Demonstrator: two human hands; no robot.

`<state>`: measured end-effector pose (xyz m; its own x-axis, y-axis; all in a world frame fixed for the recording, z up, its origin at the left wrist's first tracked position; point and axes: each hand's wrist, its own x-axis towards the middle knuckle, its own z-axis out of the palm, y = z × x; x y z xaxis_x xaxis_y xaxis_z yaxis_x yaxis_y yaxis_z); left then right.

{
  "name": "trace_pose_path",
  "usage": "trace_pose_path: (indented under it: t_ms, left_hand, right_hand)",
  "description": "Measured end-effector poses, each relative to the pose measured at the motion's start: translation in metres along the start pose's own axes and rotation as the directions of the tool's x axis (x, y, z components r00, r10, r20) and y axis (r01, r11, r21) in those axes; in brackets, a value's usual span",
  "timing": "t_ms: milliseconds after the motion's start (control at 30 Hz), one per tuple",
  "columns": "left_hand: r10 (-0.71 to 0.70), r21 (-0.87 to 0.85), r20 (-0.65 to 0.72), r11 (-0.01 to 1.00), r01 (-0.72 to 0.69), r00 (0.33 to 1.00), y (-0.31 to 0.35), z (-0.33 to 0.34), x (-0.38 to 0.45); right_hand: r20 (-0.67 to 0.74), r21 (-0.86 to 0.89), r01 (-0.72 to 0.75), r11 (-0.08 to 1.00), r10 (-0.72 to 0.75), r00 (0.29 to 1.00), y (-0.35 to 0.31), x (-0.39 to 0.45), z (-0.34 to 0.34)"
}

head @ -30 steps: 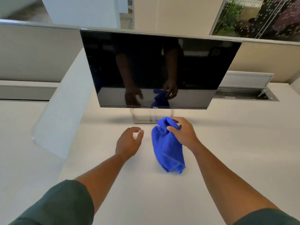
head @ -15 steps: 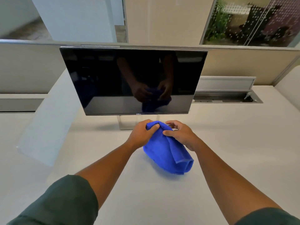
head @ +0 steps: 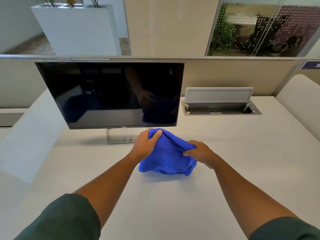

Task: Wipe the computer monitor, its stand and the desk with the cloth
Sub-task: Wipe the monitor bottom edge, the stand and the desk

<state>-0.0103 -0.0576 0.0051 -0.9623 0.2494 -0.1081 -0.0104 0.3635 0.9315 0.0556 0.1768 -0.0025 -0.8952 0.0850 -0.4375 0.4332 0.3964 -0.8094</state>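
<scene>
A blue cloth (head: 168, 157) hangs bunched between both hands, a little above the white desk (head: 173, 201). My left hand (head: 147, 144) grips its upper left corner and my right hand (head: 199, 153) grips its right edge. Just behind them stands the black monitor (head: 110, 94), switched off, on a silver stand (head: 119, 137) whose right part is hidden by my left hand. The screen mirrors my hands and the cloth.
An open cable hatch (head: 220, 104) with its lid raised sits in the desk right of the monitor. A beige partition (head: 233, 75) runs behind the desk. A frosted divider (head: 29, 135) stands at the left.
My left hand has come over and taken hold of the cloth, which only my right hand held before. The cloth is now spread between both hands, further right of the monitor's middle.
</scene>
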Motion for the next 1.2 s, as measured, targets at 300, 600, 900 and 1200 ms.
trace_pose_path:
  t_ms: [300, 600, 900, 1200]
  left_hand:
    - [-0.324, -0.302, 0.061, 0.895, 0.327, 0.944, 0.009, 0.042, 0.002]
    - [-0.445, -0.245, 0.436, 0.777, 0.579, 0.782, -0.007, 0.076, -0.001]
    - [-0.43, -0.178, 0.423, 0.824, 0.538, 0.798, -0.014, 0.11, 0.003]
    - [-0.302, -0.129, 0.269, 0.93, 0.345, 0.914, -0.013, 0.14, 0.018]
  right_hand:
    - [-0.108, 0.536, -0.04, 0.843, 0.116, 0.987, 0.029, -0.006, -0.048]
    - [-0.147, 0.672, -0.139, 0.727, 0.315, 0.937, 0.033, 0.007, -0.071]
    - [0.018, 0.738, -0.218, 0.639, 0.304, 0.953, 0.054, 0.017, -0.096]
    - [-0.16, 0.346, -0.214, 0.914, 0.282, 0.946, 0.092, 0.031, -0.114]
